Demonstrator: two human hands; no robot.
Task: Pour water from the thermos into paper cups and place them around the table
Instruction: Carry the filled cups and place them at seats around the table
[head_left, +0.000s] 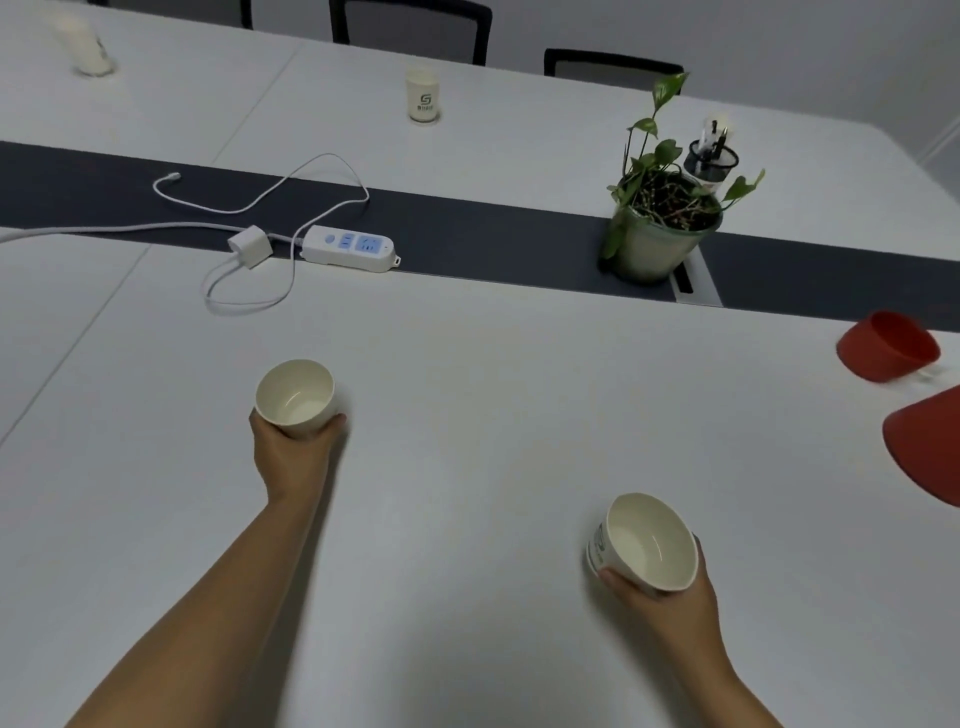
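I hold a cup (295, 397) upright in my left hand (291, 449), fingers curled round its wall, and a second cup (647, 543) likewise in my right hand (660, 587), with the red thermos (930, 447) far right, nearer that hand.

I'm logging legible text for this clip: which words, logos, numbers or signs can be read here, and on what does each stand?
"S": a stylised logo mark on the far paper cup; the small line beneath it is too blurred to read.
Dark print on the side of the cup in the right hand: a logo shape only, unreadable.
Blue markings on the power strip: sockets and a button, no readable text.
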